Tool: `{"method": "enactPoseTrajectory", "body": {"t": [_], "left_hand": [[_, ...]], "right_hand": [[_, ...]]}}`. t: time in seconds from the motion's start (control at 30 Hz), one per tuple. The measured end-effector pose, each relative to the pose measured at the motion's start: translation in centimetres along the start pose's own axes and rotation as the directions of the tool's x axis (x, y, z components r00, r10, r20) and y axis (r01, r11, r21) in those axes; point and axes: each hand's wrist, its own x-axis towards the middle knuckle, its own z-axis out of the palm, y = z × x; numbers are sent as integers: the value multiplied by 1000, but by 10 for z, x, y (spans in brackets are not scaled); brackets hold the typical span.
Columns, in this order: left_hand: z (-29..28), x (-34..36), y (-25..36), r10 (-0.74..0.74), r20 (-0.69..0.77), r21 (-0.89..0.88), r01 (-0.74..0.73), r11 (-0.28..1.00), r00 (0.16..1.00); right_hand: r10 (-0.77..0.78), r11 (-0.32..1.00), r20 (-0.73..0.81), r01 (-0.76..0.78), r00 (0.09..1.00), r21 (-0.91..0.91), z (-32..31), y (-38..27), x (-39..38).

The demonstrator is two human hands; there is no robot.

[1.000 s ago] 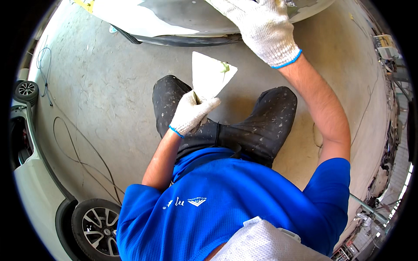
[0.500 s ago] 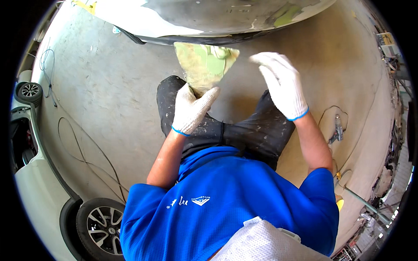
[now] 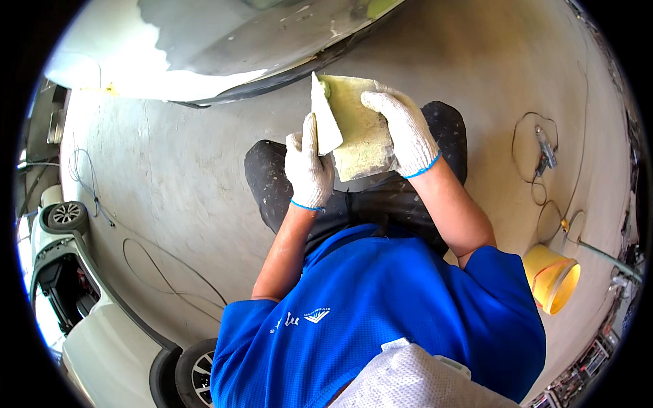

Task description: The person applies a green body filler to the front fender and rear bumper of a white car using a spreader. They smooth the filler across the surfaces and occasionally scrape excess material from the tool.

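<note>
Left hand (image 3: 309, 173) and right hand (image 3: 407, 132): off-white knit gloves, bright blue wrist hems. Shirt (image 3: 401, 299): royal blue, short sleeves, fine mesh texture. White logo (image 3: 316, 316) at 6 o'clock. Trousers (image 3: 267, 175): black, pale specks. White dimpled fabric (image 3: 401, 382) at 5 o'clock, below shirt.

The left glove (image 3: 307, 173) and right glove (image 3: 407, 132) are white with blue edges. The scraper (image 3: 326, 128) is white; the board (image 3: 358, 122) is yellowy green with brown smudges. Black pants (image 3: 269, 178) have white specks. Toward the grey floor (image 3: 183, 177)'s right edge, the bucket (image 3: 541, 270) is yellow.
</note>
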Motion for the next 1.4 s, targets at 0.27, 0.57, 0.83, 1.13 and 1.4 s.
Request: {"method": "enactPoseTrajectory", "body": {"t": [0.27,0.57,0.83,1.13,1.4], "left_hand": [[-9,0,-28,-243,100,-284,262,922,965],[-130,187,-21,-227,-346,-557,-5,831,910],[-109,213,-30,-231,-457,-482,-21,876,859],[-108,213,-28,-243,-521,-423,-1,906,818],[-112,213,-43,-221,-537,-408,-21,913,814]], "right_hand": [[-216,954,-54,223,975,198,-53,-36,24],[-835,-272,485,573,258,-773,-97,-96,86],[-793,-260,529,618,302,-742,-139,-94,150],[-772,-231,555,678,310,-698,-158,-79,152],[-767,-235,574,706,288,-668,-130,-60,171]]}}
